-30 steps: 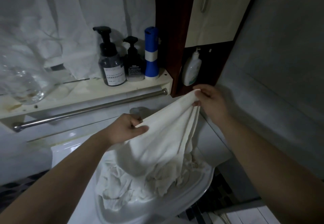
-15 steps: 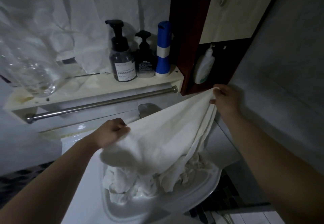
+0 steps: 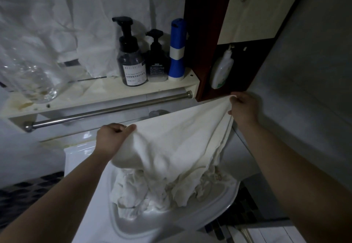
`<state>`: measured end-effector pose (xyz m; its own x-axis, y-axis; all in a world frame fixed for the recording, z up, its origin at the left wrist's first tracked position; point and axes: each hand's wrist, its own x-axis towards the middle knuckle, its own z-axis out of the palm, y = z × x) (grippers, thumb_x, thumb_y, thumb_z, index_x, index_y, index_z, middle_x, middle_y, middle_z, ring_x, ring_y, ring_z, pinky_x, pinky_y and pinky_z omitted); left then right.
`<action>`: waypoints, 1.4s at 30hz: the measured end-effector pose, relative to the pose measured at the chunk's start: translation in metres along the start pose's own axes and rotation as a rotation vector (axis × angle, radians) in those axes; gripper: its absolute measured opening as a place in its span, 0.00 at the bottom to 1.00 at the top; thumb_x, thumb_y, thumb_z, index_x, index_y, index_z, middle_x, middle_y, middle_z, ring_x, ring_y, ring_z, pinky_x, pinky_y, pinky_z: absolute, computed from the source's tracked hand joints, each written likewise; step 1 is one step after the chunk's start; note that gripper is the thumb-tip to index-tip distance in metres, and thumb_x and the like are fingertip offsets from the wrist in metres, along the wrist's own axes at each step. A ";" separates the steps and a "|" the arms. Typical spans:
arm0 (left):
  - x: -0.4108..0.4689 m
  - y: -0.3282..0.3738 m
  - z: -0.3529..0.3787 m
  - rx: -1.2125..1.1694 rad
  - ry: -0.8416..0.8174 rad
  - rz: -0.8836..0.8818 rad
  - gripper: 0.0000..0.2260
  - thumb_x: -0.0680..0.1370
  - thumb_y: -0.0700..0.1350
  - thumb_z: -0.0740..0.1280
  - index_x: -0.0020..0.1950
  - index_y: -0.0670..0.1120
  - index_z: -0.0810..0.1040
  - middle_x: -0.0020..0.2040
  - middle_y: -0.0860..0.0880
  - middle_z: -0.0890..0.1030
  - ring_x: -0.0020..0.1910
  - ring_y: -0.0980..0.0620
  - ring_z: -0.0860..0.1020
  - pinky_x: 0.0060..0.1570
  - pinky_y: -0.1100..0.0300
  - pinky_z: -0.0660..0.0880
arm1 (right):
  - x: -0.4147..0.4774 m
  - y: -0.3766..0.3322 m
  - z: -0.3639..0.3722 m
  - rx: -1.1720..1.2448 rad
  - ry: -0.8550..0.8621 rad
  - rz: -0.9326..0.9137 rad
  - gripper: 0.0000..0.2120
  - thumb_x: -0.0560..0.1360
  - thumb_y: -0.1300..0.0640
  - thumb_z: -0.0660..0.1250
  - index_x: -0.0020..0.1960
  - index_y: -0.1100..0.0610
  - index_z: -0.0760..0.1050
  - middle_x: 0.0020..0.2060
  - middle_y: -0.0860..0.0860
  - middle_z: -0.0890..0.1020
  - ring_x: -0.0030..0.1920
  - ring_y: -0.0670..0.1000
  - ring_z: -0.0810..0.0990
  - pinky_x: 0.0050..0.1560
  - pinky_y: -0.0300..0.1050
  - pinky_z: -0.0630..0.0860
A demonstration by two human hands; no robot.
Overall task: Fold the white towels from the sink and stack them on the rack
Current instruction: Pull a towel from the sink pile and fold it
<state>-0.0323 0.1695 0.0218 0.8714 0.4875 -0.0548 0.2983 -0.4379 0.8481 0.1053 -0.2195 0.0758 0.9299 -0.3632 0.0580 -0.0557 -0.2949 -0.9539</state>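
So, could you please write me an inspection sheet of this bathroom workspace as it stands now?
Surface: white sink, basin mostly filled with cloth.
Job's things: one white towel held stretched above the sink; crumpled towel pile in the basin; metal rail bare.
Clutter: two dark pump bottles, blue bottle, clear glass vessel on the shelf; white bottle under the cabinet.
Hands: left hand and right hand each grip a towel corner.
Cables: nothing seen.
Surroundings: white curtain, dim light.
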 end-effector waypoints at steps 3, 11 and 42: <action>0.000 -0.003 0.001 -0.009 0.020 -0.022 0.14 0.68 0.60 0.78 0.33 0.51 0.84 0.33 0.60 0.83 0.37 0.62 0.80 0.41 0.62 0.72 | 0.000 0.002 -0.001 -0.015 -0.009 -0.008 0.08 0.78 0.58 0.67 0.48 0.47 0.81 0.43 0.50 0.83 0.35 0.47 0.81 0.34 0.42 0.80; -0.005 -0.008 -0.001 -0.199 -0.086 -0.014 0.13 0.67 0.59 0.79 0.39 0.50 0.85 0.36 0.52 0.85 0.36 0.55 0.82 0.41 0.57 0.77 | -0.003 0.001 -0.006 0.033 -0.023 0.027 0.07 0.78 0.60 0.66 0.48 0.49 0.81 0.40 0.45 0.82 0.36 0.46 0.81 0.29 0.36 0.77; -0.028 -0.006 0.001 0.437 -0.112 0.390 0.09 0.80 0.40 0.65 0.59 0.42 0.82 0.53 0.41 0.84 0.51 0.40 0.81 0.53 0.55 0.74 | -0.019 -0.006 -0.008 -0.275 -0.097 -0.029 0.08 0.77 0.58 0.64 0.50 0.48 0.80 0.52 0.55 0.85 0.48 0.60 0.85 0.54 0.59 0.82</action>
<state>-0.0582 0.1576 0.0181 0.9774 0.1563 0.1421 0.0600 -0.8504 0.5227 0.0848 -0.2173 0.0831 0.9621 -0.2692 0.0430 -0.1129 -0.5369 -0.8361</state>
